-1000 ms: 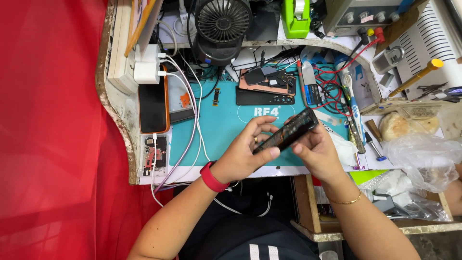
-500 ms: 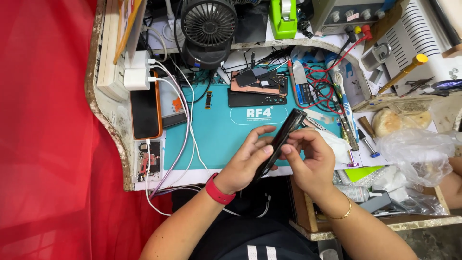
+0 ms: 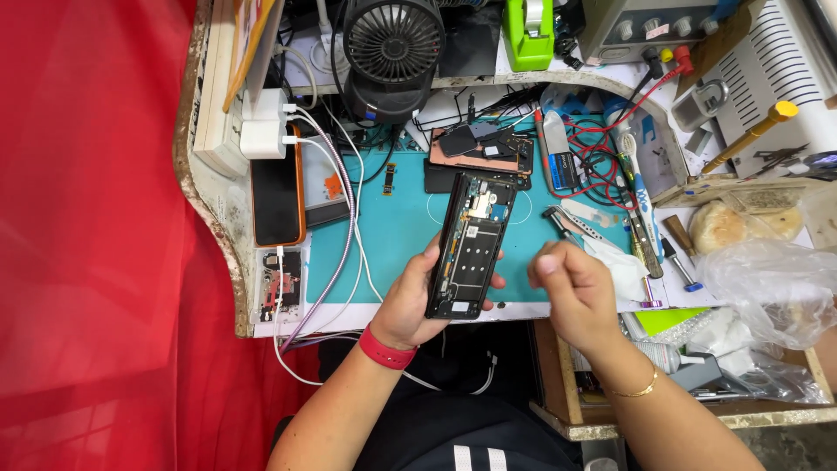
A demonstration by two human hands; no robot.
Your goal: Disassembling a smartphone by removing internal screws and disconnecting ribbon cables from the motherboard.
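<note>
My left hand point(image 3: 410, 301), with a red band on its wrist, holds an opened black phone point(image 3: 471, 244) by its lower end. The phone lies with its back off, so its inner boards and parts face up above the teal work mat point(image 3: 392, 235). My right hand point(image 3: 575, 292) hovers just right of the phone with fingers curled together; I cannot tell whether something small is pinched in them. A crumpled white tissue point(image 3: 615, 262) lies right beside that hand.
A black fan point(image 3: 392, 44) and a green tape dispenser point(image 3: 527, 30) stand at the back. Another opened phone point(image 3: 479, 153) lies on the mat's far edge. An orange-cased phone point(image 3: 277, 196) charges at left. Tools, red wires and a plastic bag point(image 3: 767, 288) crowd the right.
The phone has turned from edge-on to flat with its open inside facing up. My right hand has let go of it and moved off to the right.
</note>
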